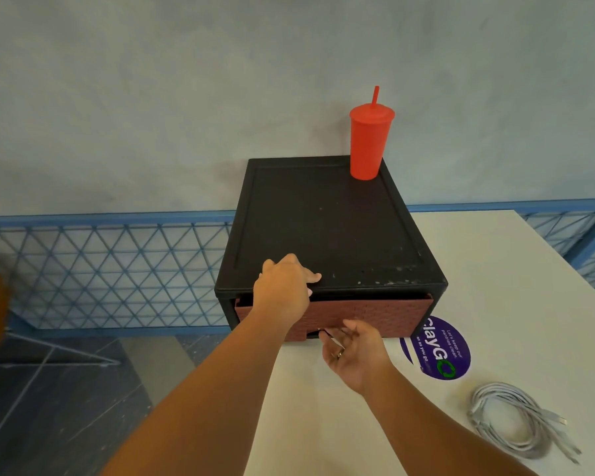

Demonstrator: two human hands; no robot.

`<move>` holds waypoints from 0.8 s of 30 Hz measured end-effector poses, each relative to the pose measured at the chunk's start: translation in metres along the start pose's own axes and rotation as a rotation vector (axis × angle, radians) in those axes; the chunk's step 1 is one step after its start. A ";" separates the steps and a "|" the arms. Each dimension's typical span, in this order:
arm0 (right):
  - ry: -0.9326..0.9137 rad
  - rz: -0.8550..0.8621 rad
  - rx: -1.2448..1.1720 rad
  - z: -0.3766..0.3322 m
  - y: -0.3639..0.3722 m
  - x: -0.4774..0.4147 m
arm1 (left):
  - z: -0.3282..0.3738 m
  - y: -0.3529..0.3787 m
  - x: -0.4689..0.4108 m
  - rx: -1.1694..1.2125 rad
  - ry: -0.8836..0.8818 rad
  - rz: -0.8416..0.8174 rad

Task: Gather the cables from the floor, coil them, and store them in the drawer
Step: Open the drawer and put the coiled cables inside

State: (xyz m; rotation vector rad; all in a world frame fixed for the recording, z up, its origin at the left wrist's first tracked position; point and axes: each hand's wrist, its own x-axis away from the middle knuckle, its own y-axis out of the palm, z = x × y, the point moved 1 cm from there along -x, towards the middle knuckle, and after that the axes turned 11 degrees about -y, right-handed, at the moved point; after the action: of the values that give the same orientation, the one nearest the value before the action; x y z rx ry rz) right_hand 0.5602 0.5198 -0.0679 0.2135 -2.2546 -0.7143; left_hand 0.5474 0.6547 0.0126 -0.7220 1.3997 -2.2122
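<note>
Far left: a blue metal lattice railing runs along the grey wall, with dark floor below it. A blurred brown shape at the left edge cannot be identified.

Left of centre: the left hand lies palm down on the front top edge of a black plastic drawer cabinet. Its fingers are spread over the lid and its thumb points right along the edge. It grips nothing.

Centre: the cabinet stands on the near-left corner of a white tabletop. Its reddish-brown woven-pattern drawer sits in the frame, with a narrow dark gap along its top. The right hand is palm up just below the drawer front. The fingers are loosely bent, with their tips at the cut-out in the drawer's lower edge. Whether they hook that cut-out cannot be determined. A ring is on one finger.

Right of centre: a red plastic tumbler with lid and straw stands upright on the cabinet's rear right corner. A round purple sticker lies flat on the tabletop just beside the cabinet's front right corner.

Right: a coiled white cable lies on the tabletop, apart from both hands and outside the drawer, its plug ends trailing toward the lower right.
</note>
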 end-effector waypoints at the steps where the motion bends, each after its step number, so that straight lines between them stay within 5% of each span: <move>1: 0.014 -0.002 0.003 0.002 -0.002 0.003 | 0.001 -0.001 0.001 -0.006 0.018 0.012; 24: 0.104 -0.041 0.099 0.047 -0.067 0.093 | -0.002 0.004 0.010 -0.009 0.097 0.131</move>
State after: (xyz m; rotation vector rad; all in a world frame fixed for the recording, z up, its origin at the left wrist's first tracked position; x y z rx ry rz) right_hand 0.4571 0.4511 -0.0750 0.3380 -2.1933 -0.5988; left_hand 0.5382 0.6482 0.0100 -0.5164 1.4601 -2.1650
